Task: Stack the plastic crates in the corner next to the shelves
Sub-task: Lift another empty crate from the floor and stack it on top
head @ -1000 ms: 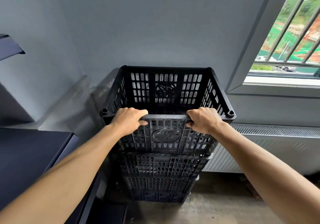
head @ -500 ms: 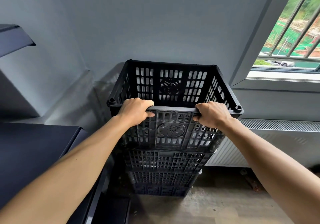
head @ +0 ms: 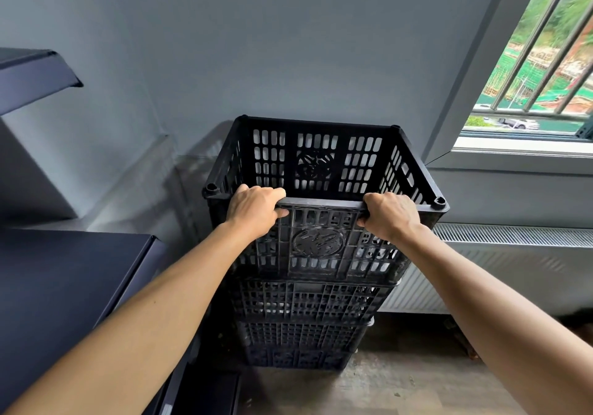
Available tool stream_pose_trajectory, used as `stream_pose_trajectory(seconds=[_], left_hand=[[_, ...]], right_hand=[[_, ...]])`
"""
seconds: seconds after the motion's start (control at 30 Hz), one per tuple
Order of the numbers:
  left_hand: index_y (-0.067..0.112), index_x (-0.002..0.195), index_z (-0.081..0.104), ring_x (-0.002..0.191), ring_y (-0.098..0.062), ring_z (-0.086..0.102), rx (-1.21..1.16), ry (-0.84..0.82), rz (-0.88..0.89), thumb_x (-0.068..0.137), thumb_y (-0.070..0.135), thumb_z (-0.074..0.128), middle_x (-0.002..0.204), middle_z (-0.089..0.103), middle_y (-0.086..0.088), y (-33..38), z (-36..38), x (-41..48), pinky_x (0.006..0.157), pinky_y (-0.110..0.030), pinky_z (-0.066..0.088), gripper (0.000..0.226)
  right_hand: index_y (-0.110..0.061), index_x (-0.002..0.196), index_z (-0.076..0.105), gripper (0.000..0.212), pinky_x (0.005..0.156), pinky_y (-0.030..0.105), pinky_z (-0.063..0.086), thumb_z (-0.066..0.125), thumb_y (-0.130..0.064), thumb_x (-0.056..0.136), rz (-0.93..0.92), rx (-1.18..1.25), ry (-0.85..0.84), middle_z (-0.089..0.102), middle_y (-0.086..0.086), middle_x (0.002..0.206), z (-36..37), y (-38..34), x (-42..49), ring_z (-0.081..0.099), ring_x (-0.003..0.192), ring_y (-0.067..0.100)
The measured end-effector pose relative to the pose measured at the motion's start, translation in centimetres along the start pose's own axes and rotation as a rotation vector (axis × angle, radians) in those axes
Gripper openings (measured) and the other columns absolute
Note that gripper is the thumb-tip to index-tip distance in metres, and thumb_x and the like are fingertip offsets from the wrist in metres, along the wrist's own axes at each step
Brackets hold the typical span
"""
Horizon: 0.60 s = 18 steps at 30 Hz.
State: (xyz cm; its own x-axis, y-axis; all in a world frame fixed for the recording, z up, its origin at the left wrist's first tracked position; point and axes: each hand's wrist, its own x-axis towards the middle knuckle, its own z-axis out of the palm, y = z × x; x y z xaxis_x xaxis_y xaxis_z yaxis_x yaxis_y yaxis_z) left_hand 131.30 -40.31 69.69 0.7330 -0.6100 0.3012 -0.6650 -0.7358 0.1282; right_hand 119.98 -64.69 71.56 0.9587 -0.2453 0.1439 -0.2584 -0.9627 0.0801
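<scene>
1. Head view: your left hand (head: 253,212) grips the near rim of the top crate (head: 321,244), fingers curled over the edge and thumb on the outer face.
2. Your right hand (head: 390,217) clamps the same rim towards the right corner, fingers wrapped over it.
3. That crate is on top of the lower crates (head: 305,318), which stand on the floor (head: 401,382) in the corner between the dark shelves (head: 64,286) and the radiator (head: 513,254).
4. Fully seated on the one beneath? Hard to tell from this angle.

The bare floor (head: 401,389) carries one stack of black crates (head: 301,334), standing upright
</scene>
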Motion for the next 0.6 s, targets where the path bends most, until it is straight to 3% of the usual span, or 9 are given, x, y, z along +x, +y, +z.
stream_pose_trajectory(seconds=[0.17, 0.4, 0.6], left_hand=[[0.021, 0.096, 0.060, 0.086, -0.019, 0.059, -0.030, 0.002, -0.020, 0.091, 0.039, 0.063, 0.089, 0.064, 0.007, 0.2, -0.3, -0.2, 0.085, -0.035, 0.034, 0.019], [0.021, 0.108, 0.060, 0.092, -0.021, 0.056, 0.057, 0.096, -0.042, 0.090, 0.046, 0.062, 0.097, 0.065, 0.004, 0.7, 0.6, -1.0, 0.083, -0.038, 0.032, 0.031], [0.021, 0.108, 0.056, 0.096, -0.023, 0.053, 0.113, 0.094, -0.049, 0.087, 0.048, 0.064, 0.102, 0.061, 0.002, 1.1, 0.6, -1.3, 0.085, -0.040, 0.033, 0.035]], right_hand=[[-0.015, 0.092, 0.059, 0.027, 0.077, 0.037, 0.043, 0.069, -0.039, 0.086, 0.006, 0.037, -0.010, 0.068, 0.004, 0.083, 0.4, 0.2, -0.1, 0.065, 0.080, 0.027], [-0.016, 0.085, 0.055, 0.026, 0.092, 0.043, 0.037, 0.071, -0.037, 0.084, -0.024, 0.064, 0.010, 0.068, 0.000, 0.079, 0.9, 0.5, 0.0, 0.065, 0.080, 0.025], [-0.021, 0.080, 0.049, 0.028, 0.089, 0.042, 0.038, 0.072, -0.037, 0.083, -0.019, 0.071, 0.022, 0.064, -0.002, 0.075, 0.9, 0.4, 0.0, 0.065, 0.079, 0.024]])
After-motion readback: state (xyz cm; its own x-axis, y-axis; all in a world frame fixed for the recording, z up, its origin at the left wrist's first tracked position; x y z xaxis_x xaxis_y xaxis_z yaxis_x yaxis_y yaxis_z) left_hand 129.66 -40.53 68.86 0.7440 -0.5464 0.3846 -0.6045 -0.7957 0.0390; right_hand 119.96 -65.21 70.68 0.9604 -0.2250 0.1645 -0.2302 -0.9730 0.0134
